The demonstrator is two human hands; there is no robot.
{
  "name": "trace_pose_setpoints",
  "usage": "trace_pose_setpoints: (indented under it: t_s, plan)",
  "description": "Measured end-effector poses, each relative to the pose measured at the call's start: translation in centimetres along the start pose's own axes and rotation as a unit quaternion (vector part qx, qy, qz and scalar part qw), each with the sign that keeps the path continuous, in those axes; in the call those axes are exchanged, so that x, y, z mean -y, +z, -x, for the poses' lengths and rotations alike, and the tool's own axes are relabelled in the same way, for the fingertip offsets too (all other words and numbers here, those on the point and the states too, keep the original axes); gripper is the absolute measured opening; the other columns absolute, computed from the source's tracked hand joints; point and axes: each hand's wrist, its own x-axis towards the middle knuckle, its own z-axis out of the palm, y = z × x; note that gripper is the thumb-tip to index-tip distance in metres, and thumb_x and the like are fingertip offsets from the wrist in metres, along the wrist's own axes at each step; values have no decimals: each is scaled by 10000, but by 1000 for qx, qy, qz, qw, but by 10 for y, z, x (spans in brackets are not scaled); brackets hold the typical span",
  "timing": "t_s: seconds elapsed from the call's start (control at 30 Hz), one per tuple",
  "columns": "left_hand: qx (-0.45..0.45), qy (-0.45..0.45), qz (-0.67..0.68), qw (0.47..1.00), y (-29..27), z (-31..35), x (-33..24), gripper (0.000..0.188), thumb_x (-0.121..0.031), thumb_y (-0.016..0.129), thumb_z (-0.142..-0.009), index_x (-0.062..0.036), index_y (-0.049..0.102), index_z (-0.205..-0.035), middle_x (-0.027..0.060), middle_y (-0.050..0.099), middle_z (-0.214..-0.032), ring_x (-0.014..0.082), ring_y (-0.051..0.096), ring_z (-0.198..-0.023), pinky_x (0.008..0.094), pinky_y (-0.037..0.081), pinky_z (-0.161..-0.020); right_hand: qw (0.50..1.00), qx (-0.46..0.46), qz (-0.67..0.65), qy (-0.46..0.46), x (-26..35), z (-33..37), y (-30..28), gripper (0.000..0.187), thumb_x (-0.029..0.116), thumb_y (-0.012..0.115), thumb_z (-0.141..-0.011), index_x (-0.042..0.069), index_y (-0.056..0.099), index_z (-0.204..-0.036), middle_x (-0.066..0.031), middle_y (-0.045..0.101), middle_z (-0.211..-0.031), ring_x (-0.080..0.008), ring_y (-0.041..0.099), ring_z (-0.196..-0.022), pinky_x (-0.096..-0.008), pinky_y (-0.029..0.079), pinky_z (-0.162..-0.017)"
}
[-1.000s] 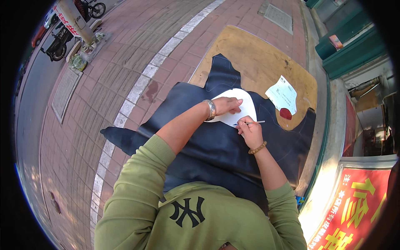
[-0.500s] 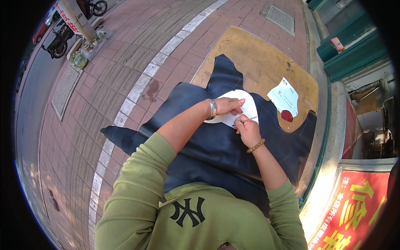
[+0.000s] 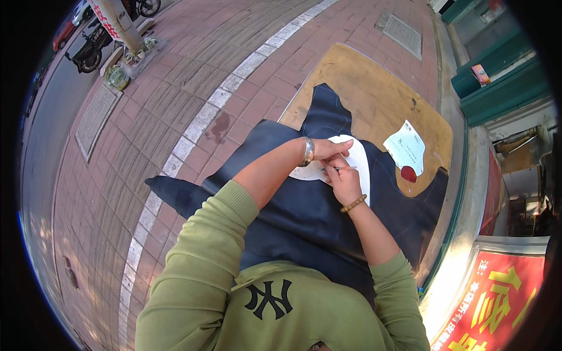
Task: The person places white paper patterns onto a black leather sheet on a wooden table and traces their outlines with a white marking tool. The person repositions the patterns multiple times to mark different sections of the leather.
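A large sheet of black leather drapes over the wooden table and down toward my body. On it lies a white curved template, partly covered by my hands. My left hand rests on the template with its thumb stretched out; its other fingers are partly hidden. Close below it, my right hand is closed on a slim pen-like tool held across the template. The tip of the tool is near the template's inner edge, too small to make out clearly. Thin pale outlines run along parts of the leather.
A pale printed pattern piece lies on the wooden table, with a dark red rounded piece at its lower end. Brick paving spreads to the left. A red sign and a green-edged shopfront border the right.
My right hand has moved in toward my left hand, with the tool. More of the template shows beside my right wrist. The whole view has shifted slightly.
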Motion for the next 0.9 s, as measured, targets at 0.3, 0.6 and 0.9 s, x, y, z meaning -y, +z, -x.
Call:
trace_pose_setpoints:
  t_s: [0.3, 0.6, 0.9]
  plan:
    - [-28, -16, -32, 999, 1, 6, -6, 851, -760, 321, -891, -63, 493, -1348, 115, 651, -1147, 186, 608, -1009, 346, 467, -936, 990, -2, -118, 74, 8, -5, 1, 128, 110, 533, -905, 14, 618, -915, -121, 645, -736, -252, 642, -643, -372, 508, -626]
    - [-2, -20, -36, 999, 1, 11, -11, 906, -759, 302, -892, -18, 409, -1402, 138, 595, -1302, 208, 571, -1174, 330, 430, -1007, 997, 21, -72, 24, 6, -5, 6, 137, 138, 544, -907, 22, 609, -877, -92, 653, -704, -225, 640, -627, -349, 500, -612]
    - [16, -8, 12, 1000, 3, 6, -4, 978, -785, 274, -873, 11, 354, -1435, 137, 581, -1324, 201, 517, -1253, 323, 378, -1071, 997, 57, 33, -38, 10, 3, 10, 152, 184, 557, -907, 52, 609, -850, -121, 656, -720, -313, 638, -672, -399, 491, -634]
